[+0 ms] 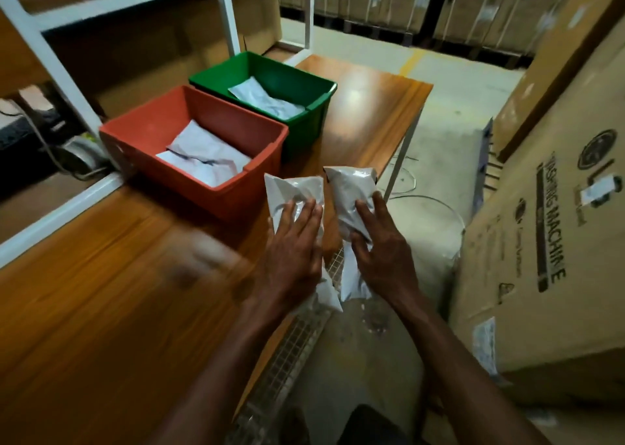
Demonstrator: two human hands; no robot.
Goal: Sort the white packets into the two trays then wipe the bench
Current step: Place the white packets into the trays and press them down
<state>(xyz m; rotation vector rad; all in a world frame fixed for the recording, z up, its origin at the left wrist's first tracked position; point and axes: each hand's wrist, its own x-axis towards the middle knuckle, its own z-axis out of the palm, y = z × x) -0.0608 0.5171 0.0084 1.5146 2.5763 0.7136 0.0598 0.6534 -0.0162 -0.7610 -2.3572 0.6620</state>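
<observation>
My left hand grips one white packet and my right hand grips another white packet. Both packets are held upright, side by side, above the bench's right edge. The wooden bench stretches to the left. On it stand a red tray and, behind it, a green tray. White packets lie in the red tray, and more white packets lie in the green one.
A large cardboard washing-machine box stands close on the right. A white metal shelf frame runs behind the trays on the left. A wire-mesh basket and a pale sack sit below the bench edge.
</observation>
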